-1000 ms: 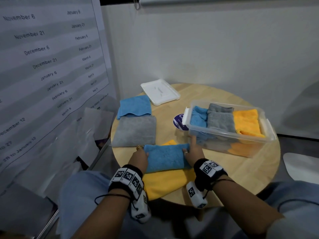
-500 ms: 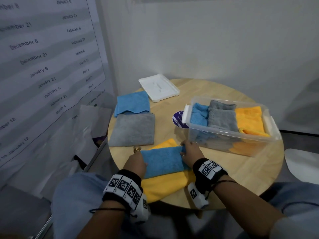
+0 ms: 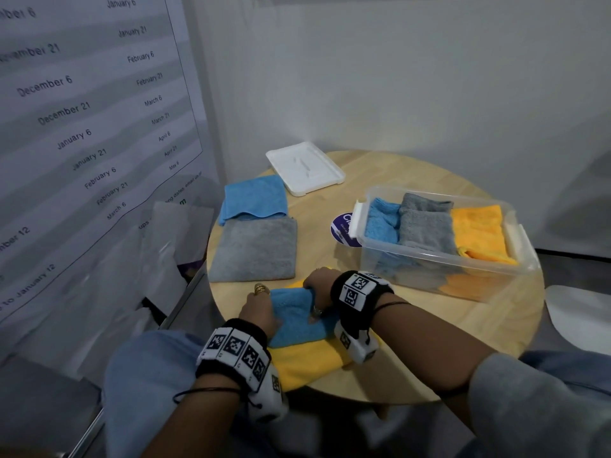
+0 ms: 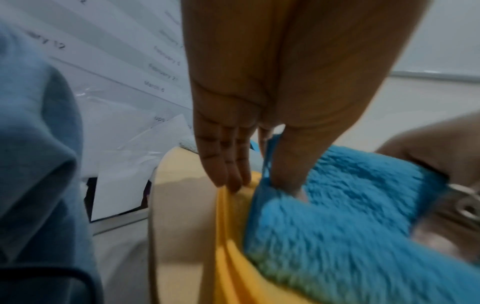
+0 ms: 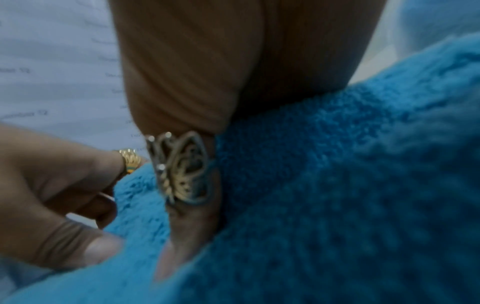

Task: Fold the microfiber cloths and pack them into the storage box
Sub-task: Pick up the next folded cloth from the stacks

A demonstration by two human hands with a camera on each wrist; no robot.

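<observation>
A folded blue cloth [image 3: 294, 322] [image 4: 350, 216] [image 5: 324, 185] lies on a yellow cloth [image 3: 304, 365] [image 4: 228, 236] at the round table's near edge. My left hand [image 3: 261, 305] [image 4: 270, 172] pinches its left edge between thumb and forefinger, while the other fingers touch the yellow cloth. My right hand [image 3: 317, 287] [image 5: 187, 226] grips the cloth's right end and holds it folded over toward the left hand. The clear storage box [image 3: 439, 257] stands to the right, holding folded blue, grey and yellow cloths.
A flat grey cloth [image 3: 254, 249] and a blue cloth [image 3: 254, 198] lie on the table's [image 3: 413, 342] left side. The white box lid [image 3: 305, 168] sits at the back. A purple sticker [image 3: 342, 229] shows beside the box. A printed poster hangs at the left.
My right hand has moved left with the blue cloth's right end, folding it toward the left hand. The cloth is now narrower. The left hand has stayed at its edge.
</observation>
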